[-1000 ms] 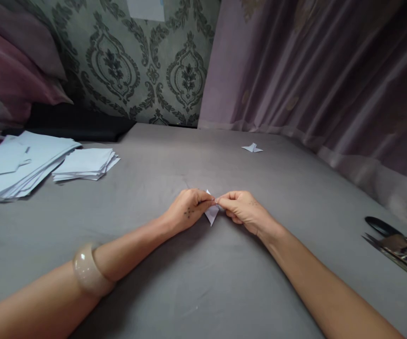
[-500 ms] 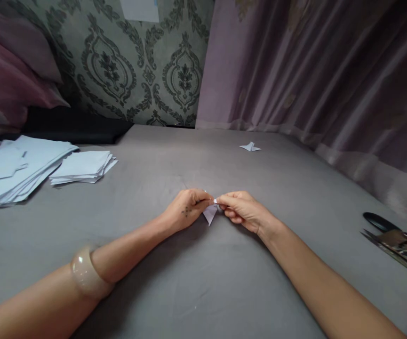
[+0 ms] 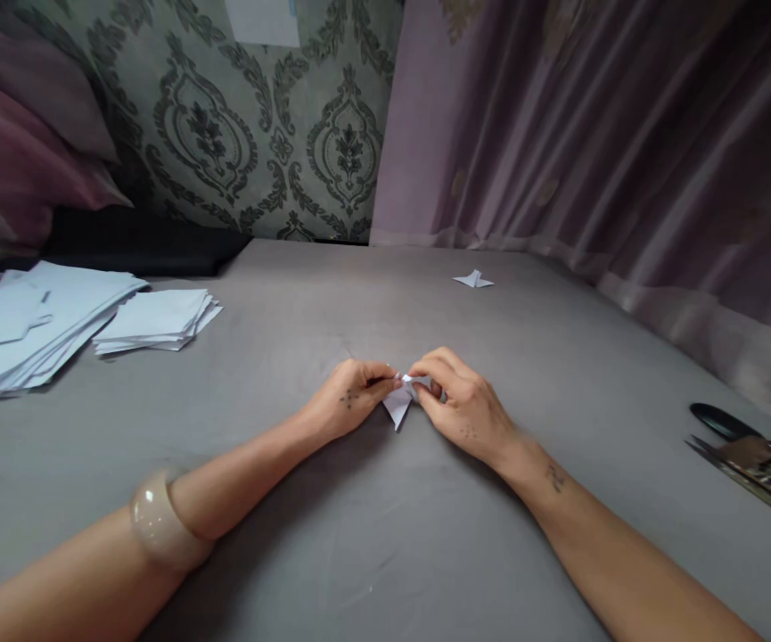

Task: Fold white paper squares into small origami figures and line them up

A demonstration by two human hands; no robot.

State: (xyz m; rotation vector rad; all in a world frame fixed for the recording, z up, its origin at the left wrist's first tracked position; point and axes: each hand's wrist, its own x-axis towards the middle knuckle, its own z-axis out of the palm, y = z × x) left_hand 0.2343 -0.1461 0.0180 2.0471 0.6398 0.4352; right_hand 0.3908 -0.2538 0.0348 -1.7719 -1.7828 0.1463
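Note:
A small folded white paper piece (image 3: 397, 407) is held between my two hands, its pointed corner hanging down toward me. My left hand (image 3: 350, 398) pinches its left side between thumb and fingers. On the other side, my right hand (image 3: 466, 406) has its thumb and curled fingers closed at the paper's upper right part. The fingers hide much of the piece, so its full shape does not show. Farther back on the grey surface lies another folded white paper figure (image 3: 474, 279) with pointed ends, apart from both hands.
On the left lie a large stack of white paper (image 3: 84, 308) and a smaller stack of cut sheets (image 3: 154, 318). A black folded item (image 3: 151, 239) sits behind them. Scissors and other tools (image 3: 746, 455) lie in a tray at the right edge, beside a purple curtain (image 3: 559, 134).
My right hand has turned so that its back shows, and its fingers have shifted their grip on the paper. My left hand stays almost in place.

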